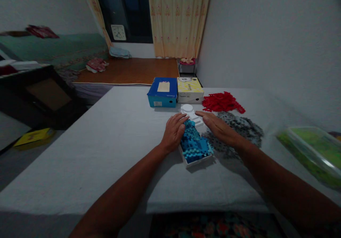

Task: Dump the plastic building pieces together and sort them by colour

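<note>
On the white cloth-covered table [112, 138], one white oblong tray [199, 160], part-filled with small blue-and-turquoise pieces [195, 142], too many to count; just beyond, one blue cardboard box [163, 101] and one yellow-and-white cardboard box [190, 95]; to the right, one red heap [223, 102], one speckled grey-and-black heap [243, 128] and one clear, green-filled plastic container [317, 153]; at the tray's left edge, left hand [172, 131] with fingers loosely bent, cannot tell whether gripping; near the right edge, right hand [217, 126] with fingers extended, unclenched; ridged and round-tipped at the tray's far end; blocky across the blue pieces.
</note>
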A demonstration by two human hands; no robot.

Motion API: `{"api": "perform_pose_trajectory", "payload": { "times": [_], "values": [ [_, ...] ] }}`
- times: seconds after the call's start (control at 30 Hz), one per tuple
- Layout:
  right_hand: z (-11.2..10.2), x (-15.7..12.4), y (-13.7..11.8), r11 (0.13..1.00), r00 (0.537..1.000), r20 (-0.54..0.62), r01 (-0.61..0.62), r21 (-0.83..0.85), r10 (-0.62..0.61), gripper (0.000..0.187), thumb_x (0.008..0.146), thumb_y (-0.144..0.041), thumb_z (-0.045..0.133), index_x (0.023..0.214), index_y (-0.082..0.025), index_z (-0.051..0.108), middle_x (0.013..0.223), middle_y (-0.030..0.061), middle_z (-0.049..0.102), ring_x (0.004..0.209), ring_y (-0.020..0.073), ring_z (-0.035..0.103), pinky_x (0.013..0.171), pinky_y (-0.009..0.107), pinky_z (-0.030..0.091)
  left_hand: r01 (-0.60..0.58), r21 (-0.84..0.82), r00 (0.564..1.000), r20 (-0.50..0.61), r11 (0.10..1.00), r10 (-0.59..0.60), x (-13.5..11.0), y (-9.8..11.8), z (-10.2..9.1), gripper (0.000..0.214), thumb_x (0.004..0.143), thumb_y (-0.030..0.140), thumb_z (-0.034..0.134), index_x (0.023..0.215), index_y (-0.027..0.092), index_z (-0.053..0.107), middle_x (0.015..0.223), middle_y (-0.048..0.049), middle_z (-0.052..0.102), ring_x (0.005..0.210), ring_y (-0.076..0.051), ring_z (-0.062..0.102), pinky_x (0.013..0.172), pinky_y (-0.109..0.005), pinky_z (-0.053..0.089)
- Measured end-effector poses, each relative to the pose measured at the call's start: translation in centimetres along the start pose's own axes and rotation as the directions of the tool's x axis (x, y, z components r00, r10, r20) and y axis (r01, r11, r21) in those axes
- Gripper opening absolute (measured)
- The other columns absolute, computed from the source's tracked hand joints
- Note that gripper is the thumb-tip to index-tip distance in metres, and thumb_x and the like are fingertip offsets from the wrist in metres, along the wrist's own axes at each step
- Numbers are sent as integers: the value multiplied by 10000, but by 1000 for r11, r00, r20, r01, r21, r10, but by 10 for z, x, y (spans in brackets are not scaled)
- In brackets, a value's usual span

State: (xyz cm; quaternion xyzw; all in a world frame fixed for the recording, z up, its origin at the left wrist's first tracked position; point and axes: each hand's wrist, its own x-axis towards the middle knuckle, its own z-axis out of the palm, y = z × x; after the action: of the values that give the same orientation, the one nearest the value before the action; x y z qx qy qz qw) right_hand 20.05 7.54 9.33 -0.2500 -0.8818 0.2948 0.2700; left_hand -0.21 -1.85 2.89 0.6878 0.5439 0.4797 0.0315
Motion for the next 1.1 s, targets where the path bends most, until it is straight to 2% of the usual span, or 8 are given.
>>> {"api": "perform_pose_trajectory", "payload": {
  "times": [0.1,0.2,0.4,0.53,0.63,0.73,0.87,1.1],
  "values": [
    [19,-28,18,952,970,-3,-237,195,242,722,939,-694,231,1459,-240,444,1519,82,431,1413,239,368,1191,472,254,-14,-50,1000,-19,999,13,1,3,1,520,1028,457,197,1336,238,553,1401,-69,548,1375,-203,401,1175,-452,284],
    [43,-37,23,894,942,13,-322,312,335,816,900,-759,204,1522,-245,325,1579,79,327,1450,241,299,1197,485,231,-15,-68,999,-43,998,12,2,6,3,512,1029,451,205,1321,236,565,1393,-74,550,1370,-205,404,1173,-457,290],
    [69,-20,12,930,965,-85,-212,300,247,836,896,-764,213,1537,-232,283,1604,72,267,1487,205,191,1232,440,112,-6,-37,1000,-21,999,5,2,15,14,532,1027,468,196,1324,226,566,1383,-85,556,1361,-212,409,1171,-463,289],
    [59,-22,9,933,962,-94,-223,281,258,813,920,-729,173,1518,-200,324,1577,106,317,1472,235,235,1221,470,160,55,-56,998,8,997,-55,1,17,17,557,1022,494,182,1320,230,571,1381,-84,557,1352,-214,424,1173,-457,293],
    [43,-35,1,988,982,-166,-72,134,94,716,952,-668,196,1475,-226,407,1552,102,364,1455,253,271,1214,496,175,117,-128,993,-13,985,-119,2,11,14,587,1021,498,153,1291,217,592,1371,-86,561,1334,-203,450,1171,-436,314],
    [38,-49,-7,990,990,-74,117,-72,-123,718,913,-673,384,1511,-277,347,1597,70,284,1479,294,202,1210,538,154,131,-161,990,-28,978,-138,4,4,12,599,1023,485,129,1269,215,604,1357,-79,575,1331,-192,457,1171,-428,320],
    [55,-54,-3,980,992,27,126,-154,-124,882,873,-663,494,1572,-223,185,1615,126,214,1479,324,200,1190,554,224,144,-103,988,-30,984,-148,0,3,14,587,1027,460,124,1283,207,588,1352,-80,588,1332,-187,456,1177,-442,292],
    [63,-49,4,970,981,53,193,-145,-187,710,943,-566,438,1540,-206,302,1578,133,312,1463,296,262,1194,538,236,203,17,978,37,979,-204,-3,10,17,510,1027,437,205,1262,217,600,1332,-74,613,1314,-199,474,1187,-498,225]
  ]
}}
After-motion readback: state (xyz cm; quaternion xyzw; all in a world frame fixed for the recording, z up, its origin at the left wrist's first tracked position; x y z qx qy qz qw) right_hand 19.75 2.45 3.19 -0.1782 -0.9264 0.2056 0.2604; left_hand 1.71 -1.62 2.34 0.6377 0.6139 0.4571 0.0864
